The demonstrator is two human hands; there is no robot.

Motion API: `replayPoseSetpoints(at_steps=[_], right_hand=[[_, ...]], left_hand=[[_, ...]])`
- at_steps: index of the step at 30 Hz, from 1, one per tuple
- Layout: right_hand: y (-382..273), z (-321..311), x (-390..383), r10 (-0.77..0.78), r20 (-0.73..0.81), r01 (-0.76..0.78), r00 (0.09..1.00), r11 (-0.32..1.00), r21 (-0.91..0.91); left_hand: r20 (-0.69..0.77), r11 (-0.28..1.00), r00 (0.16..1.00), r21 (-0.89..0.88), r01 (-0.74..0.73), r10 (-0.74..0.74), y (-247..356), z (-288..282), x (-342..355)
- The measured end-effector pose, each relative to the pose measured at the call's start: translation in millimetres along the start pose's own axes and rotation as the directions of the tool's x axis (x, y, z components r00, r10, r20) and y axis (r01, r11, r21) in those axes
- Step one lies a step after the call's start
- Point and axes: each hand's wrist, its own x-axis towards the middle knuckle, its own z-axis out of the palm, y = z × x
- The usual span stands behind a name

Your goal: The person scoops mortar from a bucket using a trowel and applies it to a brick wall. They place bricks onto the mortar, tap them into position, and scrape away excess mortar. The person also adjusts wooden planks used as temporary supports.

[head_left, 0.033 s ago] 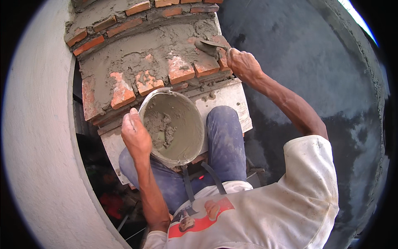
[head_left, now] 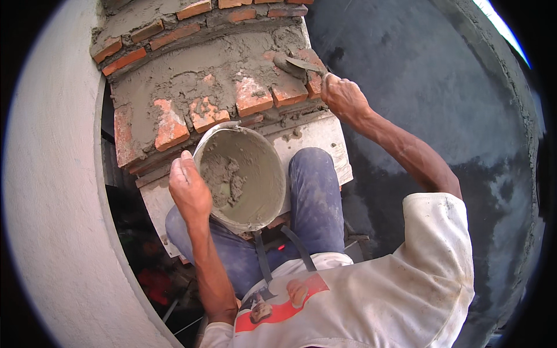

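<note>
My right hand [head_left: 346,98] is closed round the handle of a mason's trowel [head_left: 304,64]. The trowel's blade points left over wet mortar [head_left: 232,55] near the right end of a brick step. A lump of mortar shows by the blade's tip; whether the blade touches it I cannot tell. With my left hand [head_left: 190,188] I grip a bucket [head_left: 261,174] at its left side, where its wire handle runs into my fingers. The bucket is tilted, and wet mortar [head_left: 225,177] clings inside it. Several bricks [head_left: 253,97] line the step's front edge, partly smeared with mortar.
A higher brick course [head_left: 174,37] rises at the far side. A pale wall [head_left: 55,174] stands on the left, with a dark gap beside it. On the right is a dark grey surface [head_left: 429,98]. A mortar-spotted board [head_left: 322,136] lies below the step, by my knees.
My right hand has shifted slightly right and down, and the trowel's blade has turned to show more of its face. My left hand and the bucket have hardly moved.
</note>
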Motion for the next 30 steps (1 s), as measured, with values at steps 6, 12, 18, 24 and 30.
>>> replayPoseSetpoints(at_steps=[6,12,18,24,30], right_hand=[[6,-25,-38,0.256,0.104,-0.268,0.961,0.77,0.579],[-12,-31,-26,0.355,0.232,-0.42,0.905,0.672,0.61],[5,-20,-21,0.282,0.273,-0.392,0.92,0.687,0.611],[13,-24,-3,0.098,0.124,-0.156,0.987,0.735,0.66],[29,21,84,0.091,0.064,-0.11,0.994,0.89,0.443]], left_hand=[[0.016,0.999,1.0,-0.028,0.016,-0.015,1,-5,1],[0.02,1.0,0.999,-0.01,-0.028,0.028,0,1,-1],[0.035,0.999,0.999,0.017,-0.03,0.029,4,1,-5],[0.017,1.0,1.0,0.011,-0.004,0.003,6,-6,-4],[0.027,0.997,0.998,0.045,-0.059,0.057,7,1,-5]])
